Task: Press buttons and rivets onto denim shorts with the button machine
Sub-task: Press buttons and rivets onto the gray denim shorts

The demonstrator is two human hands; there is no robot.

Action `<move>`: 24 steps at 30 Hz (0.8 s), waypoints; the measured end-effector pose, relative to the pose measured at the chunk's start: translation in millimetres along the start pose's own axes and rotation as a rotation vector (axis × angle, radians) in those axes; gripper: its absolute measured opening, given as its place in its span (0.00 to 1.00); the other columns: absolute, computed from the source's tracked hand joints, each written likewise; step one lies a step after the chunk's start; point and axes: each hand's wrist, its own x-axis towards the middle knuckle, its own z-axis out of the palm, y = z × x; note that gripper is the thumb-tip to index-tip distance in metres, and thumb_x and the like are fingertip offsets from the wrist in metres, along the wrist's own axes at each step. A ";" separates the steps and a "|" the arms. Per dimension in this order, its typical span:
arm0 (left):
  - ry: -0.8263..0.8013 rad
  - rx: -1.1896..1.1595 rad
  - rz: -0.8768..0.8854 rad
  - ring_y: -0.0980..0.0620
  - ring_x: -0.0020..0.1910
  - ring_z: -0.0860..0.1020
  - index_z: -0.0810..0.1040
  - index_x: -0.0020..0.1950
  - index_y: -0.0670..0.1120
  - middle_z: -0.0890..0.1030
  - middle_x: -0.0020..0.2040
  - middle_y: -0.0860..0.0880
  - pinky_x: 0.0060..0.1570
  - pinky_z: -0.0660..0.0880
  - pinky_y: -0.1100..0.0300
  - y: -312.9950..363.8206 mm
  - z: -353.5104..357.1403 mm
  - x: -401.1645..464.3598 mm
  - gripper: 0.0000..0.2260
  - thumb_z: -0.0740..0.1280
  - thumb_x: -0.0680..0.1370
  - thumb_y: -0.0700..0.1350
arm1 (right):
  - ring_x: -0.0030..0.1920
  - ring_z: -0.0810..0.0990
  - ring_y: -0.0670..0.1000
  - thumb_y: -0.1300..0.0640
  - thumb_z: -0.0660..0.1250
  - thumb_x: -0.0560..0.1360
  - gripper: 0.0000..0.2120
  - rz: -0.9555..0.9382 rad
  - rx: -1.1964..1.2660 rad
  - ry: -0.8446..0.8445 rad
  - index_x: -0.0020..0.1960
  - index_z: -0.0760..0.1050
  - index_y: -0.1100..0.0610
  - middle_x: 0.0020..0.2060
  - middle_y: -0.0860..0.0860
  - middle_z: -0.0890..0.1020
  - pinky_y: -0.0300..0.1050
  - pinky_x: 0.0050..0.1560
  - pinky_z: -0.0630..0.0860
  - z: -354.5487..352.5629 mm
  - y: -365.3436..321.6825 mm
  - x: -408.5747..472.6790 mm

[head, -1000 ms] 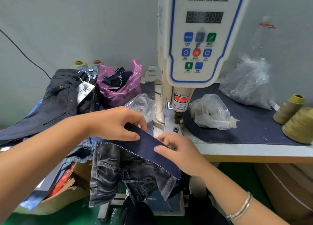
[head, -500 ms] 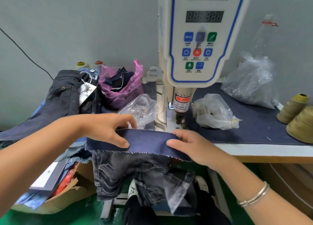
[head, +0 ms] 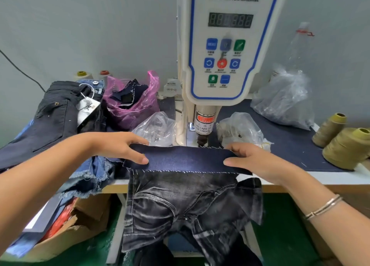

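Denim shorts (head: 186,209) draped over front edge of table (head: 300,179), washed grey legs hanging below, dark inside-out waistband stretched flat across the edge just in front of press head (head: 202,139) of button machine (head: 224,45). Far edge of waistband just under the press head; contact not discernible.

Left hand (head: 120,145) pinching left end of waistband: thumb on top, fingers curled round far edge. Right hand (head: 250,159) gripping right end likewise, thumb on top, fingers bent over far edge. Two thin bangles (head: 324,206) on right wrist.

Clear bags (head: 238,129) of small parts on either side of machine column. Larger clear bag (head: 284,99) further right on blue mat. Two olive thread cones (head: 344,143) at right edge. Pink bag (head: 132,103) with dark scraps behind left hand. Dark jeans (head: 54,113) with hang tag piled at left, frayed light-blue denim (head: 94,173) beneath left wrist. Cardboard box (head: 66,225) on green floor, lower left.
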 end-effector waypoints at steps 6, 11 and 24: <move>0.042 0.167 -0.113 0.48 0.76 0.53 0.63 0.75 0.59 0.64 0.75 0.57 0.74 0.53 0.47 -21.4 19.3 23.0 0.30 0.62 0.75 0.67 | 0.48 0.82 0.47 0.62 0.61 0.79 0.09 0.070 0.196 -0.089 0.57 0.78 0.57 0.49 0.52 0.84 0.35 0.47 0.77 16.2 14.8 10.5; 0.054 0.253 -0.147 0.44 0.74 0.53 0.61 0.75 0.59 0.67 0.73 0.56 0.71 0.56 0.49 -23.0 31.1 32.0 0.28 0.61 0.77 0.65 | 0.51 0.80 0.48 0.64 0.60 0.79 0.14 0.081 0.381 -0.041 0.58 0.78 0.50 0.52 0.50 0.83 0.40 0.47 0.77 23.6 21.1 20.2; 0.356 -0.217 0.309 0.56 0.37 0.72 0.73 0.41 0.46 0.75 0.37 0.54 0.42 0.68 0.59 57.2 58.9 50.7 0.18 0.60 0.79 0.59 | 0.42 0.81 0.45 0.63 0.59 0.79 0.15 0.027 0.528 -0.001 0.53 0.80 0.46 0.46 0.49 0.83 0.37 0.38 0.77 25.2 25.8 35.3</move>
